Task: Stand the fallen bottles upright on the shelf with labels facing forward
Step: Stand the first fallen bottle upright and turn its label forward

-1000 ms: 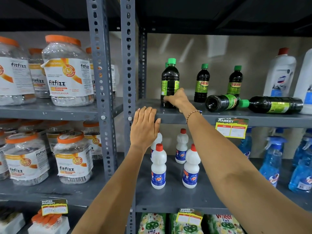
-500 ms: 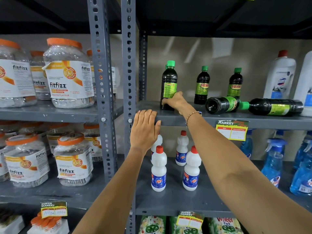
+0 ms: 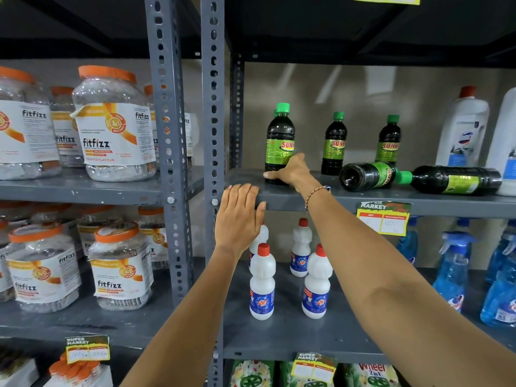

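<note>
On the grey shelf (image 3: 349, 201), dark bottles with green caps and green labels stand and lie. My right hand (image 3: 287, 171) grips the base of the leftmost upright bottle (image 3: 280, 135), whose red label lettering shows at its right side. Two more upright bottles (image 3: 335, 143) (image 3: 388, 141) stand behind, labels forward. Two fallen bottles lie on their sides to the right: one (image 3: 367, 175) with its base toward me, the other (image 3: 452, 180) with its cap pointing left. My left hand (image 3: 238, 216) rests flat with fingers together on the shelf's front edge, holding nothing.
Large white bottles (image 3: 462, 129) stand at the shelf's right end. Small white bottles with red caps (image 3: 262, 280) and blue spray bottles (image 3: 452, 272) fill the shelf below. Orange-lidded jars (image 3: 114, 127) sit in the left bay past the grey uprights (image 3: 213, 107). A price tag (image 3: 382, 219) hangs on the edge.
The bottle in my right hand has turned, bringing its red label lettering into view. My right hand slid lower toward the bottle's base. The left hand stayed put.
</note>
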### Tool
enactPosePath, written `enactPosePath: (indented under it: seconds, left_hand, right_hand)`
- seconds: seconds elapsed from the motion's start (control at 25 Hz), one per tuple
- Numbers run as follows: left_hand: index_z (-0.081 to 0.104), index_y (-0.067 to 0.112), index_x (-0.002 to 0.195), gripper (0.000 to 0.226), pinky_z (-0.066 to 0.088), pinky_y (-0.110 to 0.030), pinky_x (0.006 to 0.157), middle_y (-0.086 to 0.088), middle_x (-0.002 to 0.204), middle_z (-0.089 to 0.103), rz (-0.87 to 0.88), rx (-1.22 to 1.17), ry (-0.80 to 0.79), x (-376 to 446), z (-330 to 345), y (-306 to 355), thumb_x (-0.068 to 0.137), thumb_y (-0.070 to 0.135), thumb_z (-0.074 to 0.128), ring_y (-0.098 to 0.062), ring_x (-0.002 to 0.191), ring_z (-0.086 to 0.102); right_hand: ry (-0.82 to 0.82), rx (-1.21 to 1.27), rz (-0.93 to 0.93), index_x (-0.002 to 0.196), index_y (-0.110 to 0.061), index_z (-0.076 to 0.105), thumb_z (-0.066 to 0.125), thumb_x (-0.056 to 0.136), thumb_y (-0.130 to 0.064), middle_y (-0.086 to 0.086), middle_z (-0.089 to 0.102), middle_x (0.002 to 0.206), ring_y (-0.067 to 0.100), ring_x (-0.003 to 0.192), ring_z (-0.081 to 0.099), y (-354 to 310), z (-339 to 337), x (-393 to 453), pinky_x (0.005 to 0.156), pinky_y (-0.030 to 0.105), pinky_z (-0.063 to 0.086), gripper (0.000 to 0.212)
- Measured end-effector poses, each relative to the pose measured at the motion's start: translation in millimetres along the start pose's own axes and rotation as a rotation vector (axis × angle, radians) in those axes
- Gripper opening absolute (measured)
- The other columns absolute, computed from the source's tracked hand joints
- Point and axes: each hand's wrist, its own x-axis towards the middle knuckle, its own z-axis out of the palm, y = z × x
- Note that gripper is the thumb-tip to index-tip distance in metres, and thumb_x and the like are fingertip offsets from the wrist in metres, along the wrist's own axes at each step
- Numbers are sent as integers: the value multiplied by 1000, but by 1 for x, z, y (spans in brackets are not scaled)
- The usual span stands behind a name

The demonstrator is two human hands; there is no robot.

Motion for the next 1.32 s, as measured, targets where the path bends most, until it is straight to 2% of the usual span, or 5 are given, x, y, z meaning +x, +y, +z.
enactPosePath:
  seconds: [0.52, 0.68, 1.0, 1.2, 1.32]
  left_hand:
    - [58, 9, 113, 50, 40, -42, 103, -9, 114, 64, -1, -35, -14, 0, -3, 0, 100, 39, 20, -28, 108, 59]
    - [58, 9, 113, 53, 40, -41, 104, -9, 113, 64, -4, -32, -35, -1, -3, 1, 100, 41, 17, -28, 107, 59]
    - [60, 10, 106, 30, 45, -37, 88, -8, 109, 65, -188, -209, -6, 33, -18, 26, 95, 30, 41, -25, 99, 61]
    - [31, 1, 141, 55, 36, -37, 105, -15, 144, 41, -578, -611, -480, 122, -19, 25, 95, 20, 53, -28, 132, 40]
    - [42, -1, 132, 47, 40, -34, 95, -13, 128, 51, -758, -773, -814, 135, -5, 22, 92, 18, 58, -27, 120, 48]
  right_hand:
    - [-45, 43, -7, 128, -2, 26, 78, 74, -21, 15, 42, 134, 26, 124, 47, -1, -2, -7, 93, 29, 40, 78]
    - [-9, 12, -38, 127, -4, 28, 83, 70, -28, 14, 43, 133, 26, 125, 46, 1, -2, -9, 102, 35, 39, 83]
    - [-33, 127, -41, 131, -2, 33, 78, 77, -18, 16, 47, 136, 27, 126, 48, 10, -17, -7, 99, 31, 39, 72]
    - [21, 148, -49, 123, 1, 57, 72, 83, -14, 10, 63, 118, 22, 109, 59, 22, -28, 0, 88, 25, 44, 46]
    - [-30, 150, -57, 112, 0, 65, 70, 84, -13, 7, 62, 98, 17, 92, 56, 22, -27, 0, 74, 22, 43, 31]
